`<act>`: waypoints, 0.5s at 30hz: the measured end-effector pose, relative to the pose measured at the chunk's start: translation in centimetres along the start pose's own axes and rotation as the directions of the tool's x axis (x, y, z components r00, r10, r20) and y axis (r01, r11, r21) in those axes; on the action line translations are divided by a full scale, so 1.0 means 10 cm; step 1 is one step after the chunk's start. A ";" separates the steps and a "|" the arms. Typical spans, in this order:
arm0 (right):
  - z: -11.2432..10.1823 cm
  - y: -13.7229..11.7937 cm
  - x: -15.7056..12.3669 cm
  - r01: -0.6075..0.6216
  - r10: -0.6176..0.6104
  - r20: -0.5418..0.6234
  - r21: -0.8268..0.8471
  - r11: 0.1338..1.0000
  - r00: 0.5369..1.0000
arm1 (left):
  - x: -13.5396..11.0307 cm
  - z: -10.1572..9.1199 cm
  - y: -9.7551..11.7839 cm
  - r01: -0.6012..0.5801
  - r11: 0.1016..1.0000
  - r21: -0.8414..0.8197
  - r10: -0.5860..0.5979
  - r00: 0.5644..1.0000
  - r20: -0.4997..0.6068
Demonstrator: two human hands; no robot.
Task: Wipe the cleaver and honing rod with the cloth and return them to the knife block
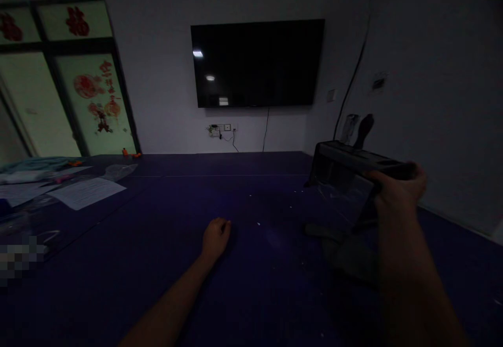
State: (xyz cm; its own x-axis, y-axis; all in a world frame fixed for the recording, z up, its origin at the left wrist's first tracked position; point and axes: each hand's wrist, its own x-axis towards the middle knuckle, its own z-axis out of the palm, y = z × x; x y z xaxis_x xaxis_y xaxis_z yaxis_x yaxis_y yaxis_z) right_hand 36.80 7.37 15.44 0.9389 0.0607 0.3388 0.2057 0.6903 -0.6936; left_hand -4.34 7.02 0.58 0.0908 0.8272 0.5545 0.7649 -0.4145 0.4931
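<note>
My right hand (396,187) grips the end of a dark box with a see-through front (341,184) at the right, thumb along its top edge. The box is tilted, and a black handle (364,131) and a pale upright piece (349,128) stick up from its far end. Below it lies a dark grey object (348,255) with a narrow end, too dim to name; my forearm covers part of it. In the middle of the dark blue table (176,200), my left hand (216,236) rests curled into a loose fist, with nothing showing in it.
Printed papers (88,192), a clear plastic bag (120,171) and small orange items (129,153) lie at the left. Small white scraps (258,224) dot the tabletop. A television (257,64) hangs on the far wall above sockets (227,127). A cable (356,69) runs down the right wall.
</note>
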 end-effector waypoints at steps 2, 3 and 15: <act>0.07 -0.13 -0.12 -0.081 0.075 0.065 0.086 0.993 0.995 | -0.01 0.00 0.02 -0.018 1.000 -0.009 0.018 1.000 0.006; 0.11 -0.20 -0.19 -0.105 0.098 0.069 0.105 0.989 0.993 | -0.02 0.00 0.03 -0.028 1.000 -0.015 0.028 1.000 0.010; 0.52 -0.49 -1.62 -0.302 0.233 0.397 0.122 0.945 0.888 | -0.14 0.02 0.21 -0.272 0.942 -0.198 0.292 0.953 0.082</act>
State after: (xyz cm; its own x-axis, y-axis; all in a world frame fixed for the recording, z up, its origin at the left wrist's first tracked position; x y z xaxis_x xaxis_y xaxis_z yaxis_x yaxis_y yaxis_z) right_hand 19.18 6.78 16.66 0.7720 0.5007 0.3916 -0.1230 0.7221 -0.6807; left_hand -2.76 5.05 0.74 0.3623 0.6982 0.6174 0.5696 -0.6902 0.4463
